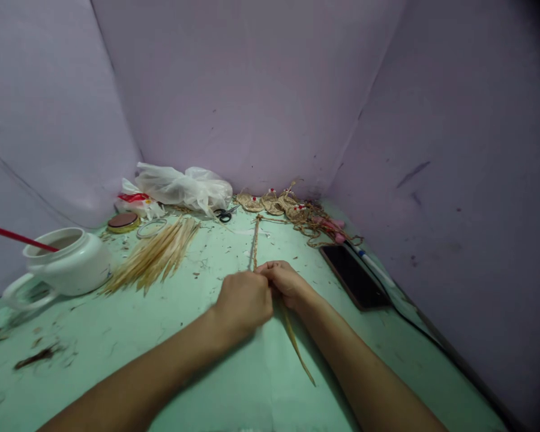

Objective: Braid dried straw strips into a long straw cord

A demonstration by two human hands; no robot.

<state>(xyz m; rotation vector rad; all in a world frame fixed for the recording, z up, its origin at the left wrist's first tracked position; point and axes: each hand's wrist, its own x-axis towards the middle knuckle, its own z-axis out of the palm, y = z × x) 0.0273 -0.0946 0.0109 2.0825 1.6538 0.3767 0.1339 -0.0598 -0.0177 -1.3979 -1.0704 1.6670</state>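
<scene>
A thin braided cord of dried plant fibre (256,237) runs from the back of the green table straight toward me. My left hand (244,303) is closed around its near end, back of the hand up. Thumb and fingers of my right hand (282,281) pinch the cord right beside the left hand. A loose flat strip of dried leaf (293,341) hangs out below my right hand and trails toward me. Just where the strands cross is hidden by my fingers. To the left lies a fanned bundle of dried leaf strips (157,255).
A white pot (78,264) with a red stick (22,238) stands at left. Along the back wall are a white plastic bag (184,187), scissors (225,214), a round tin (123,222) and several woven pieces (272,204). Tangled cord (315,222) and a phone (354,276) lie right.
</scene>
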